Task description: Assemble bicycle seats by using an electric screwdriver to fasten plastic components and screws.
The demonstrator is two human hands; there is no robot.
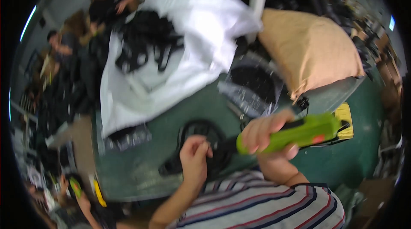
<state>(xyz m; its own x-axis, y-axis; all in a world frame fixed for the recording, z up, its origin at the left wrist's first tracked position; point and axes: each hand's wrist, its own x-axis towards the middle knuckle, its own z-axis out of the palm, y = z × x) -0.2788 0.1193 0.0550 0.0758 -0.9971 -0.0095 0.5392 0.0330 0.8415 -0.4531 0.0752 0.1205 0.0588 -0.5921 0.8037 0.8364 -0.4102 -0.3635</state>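
Black strap work [201,143] lies on the green table [141,169] right in front of the person – a dark ring or loop of webbing with a flatter dark piece trailing off toward the lower left, though motion blur hides its exact make. Going by size, the biggest thing on the table is the white sheet or bag [188,28] spread across its far side, with a heap of black straps [145,45] lying on it. To the right of that sits a tan stuffed sack [312,45], and between the two a clear plastic bag of dark parts [252,88]. A smaller packet of dark pieces [128,137] lies at the left, near the white sheet's lower edge.

The left hand [195,156] is curled down onto the loop, fingers bent and pinching at its upper edge, so it appears to have hold of the strap. The right hand [265,137] is closed around a bright green hand tool [299,132], held level above the table, its near end just beside the loop. A yellow tag or pad [346,120] lies behind the tool.

As a judgement – the piece is held in place and the tool is brought close but not clearly applied; the heap of straps beyond suggests much is left, and no finished pile can be told apart
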